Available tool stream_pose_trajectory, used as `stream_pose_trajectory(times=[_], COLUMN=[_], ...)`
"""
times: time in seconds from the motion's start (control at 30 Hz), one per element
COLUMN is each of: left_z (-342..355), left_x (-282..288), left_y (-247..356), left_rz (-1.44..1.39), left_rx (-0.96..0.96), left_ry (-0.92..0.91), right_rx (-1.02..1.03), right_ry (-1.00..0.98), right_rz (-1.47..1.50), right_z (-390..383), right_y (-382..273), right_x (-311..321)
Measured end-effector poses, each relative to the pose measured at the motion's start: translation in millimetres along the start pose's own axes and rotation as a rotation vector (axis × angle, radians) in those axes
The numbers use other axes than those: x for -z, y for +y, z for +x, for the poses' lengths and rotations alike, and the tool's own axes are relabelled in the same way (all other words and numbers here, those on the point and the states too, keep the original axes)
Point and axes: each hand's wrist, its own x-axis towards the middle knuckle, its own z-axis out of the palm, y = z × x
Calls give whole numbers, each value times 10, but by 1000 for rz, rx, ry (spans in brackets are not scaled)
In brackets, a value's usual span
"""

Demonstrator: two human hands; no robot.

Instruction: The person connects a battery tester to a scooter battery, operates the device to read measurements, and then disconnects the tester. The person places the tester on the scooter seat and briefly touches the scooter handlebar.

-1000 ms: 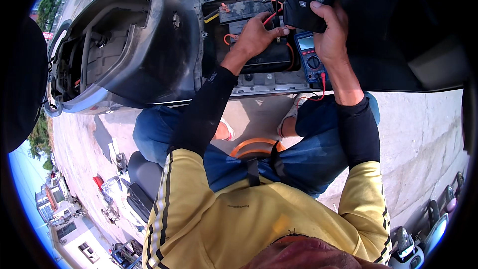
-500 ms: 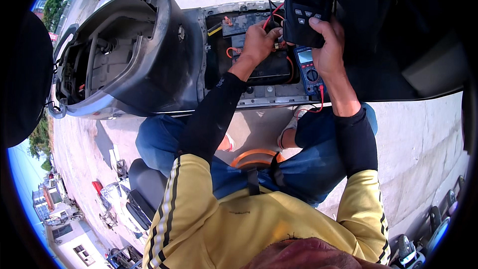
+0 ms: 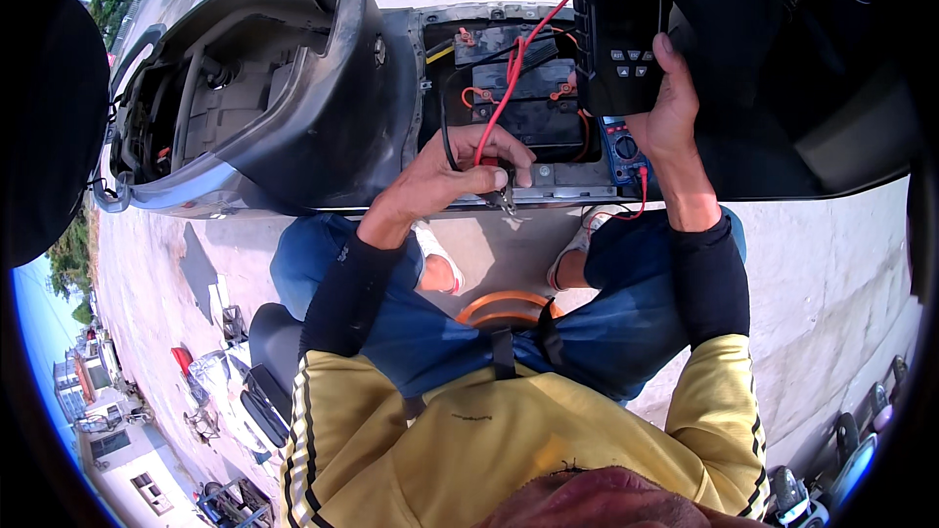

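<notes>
My left hand is closed on test clips with metal jaws, at the near edge of the battery bay. From them a red lead and a black one run upward, the red reaching the tester. My right hand grips a black handheld battery tester with several buttons and a dark screen, thumb along its right edge. Dark batteries with orange wires lie in the open bay between my hands. A blue-and-black multimeter rests at the bay's right end, partly covered by the tester.
To the left stands the scooter's dark open body shell with a hollow seat compartment. Black bodywork lies on the right. An orange ring-shaped thing is between my legs. Parked vehicles line the lower right.
My left hand has drawn back from the batteries toward me and left, bringing the clips with it. The tester in my right hand has shifted slightly right and down.
</notes>
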Motion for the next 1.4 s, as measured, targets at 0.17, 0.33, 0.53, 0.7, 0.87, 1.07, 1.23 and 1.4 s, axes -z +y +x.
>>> stream_pose_trajectory(times=[0.17,0.33,0.53,0.7,0.87,1.07,1.23,1.4], left_z=[-255,-279,-418,-577,-638,-711,-842,-1091], left_x=[-62,-63,-261,-444,-551,-830,-826,-773], left_y=[168,160,-296,-357,-312,-487,-595,-318], left_rz=[-291,-231,-222,-41,-40,61,257,207], left_rx=[111,162,111,121,-93,-123,-139,-233], left_ry=[-162,-258,-89,53,-47,-65,160,341], right_rx=[-95,-91,-32,-305,-284,-212,-33,-38], right_ry=[-91,-166,-454,-587,-460,-632,-498,-119], right_rz=[117,52,209,317,80,112,3,-102], right_z=[-161,-398,-637,-831,-1168,-1013,-983,-1061], right_y=[-43,-178,-430,-445,-222,-425,-555,-613], right_x=[-115,-199,-568,-536,-804,-951,-668,-71])
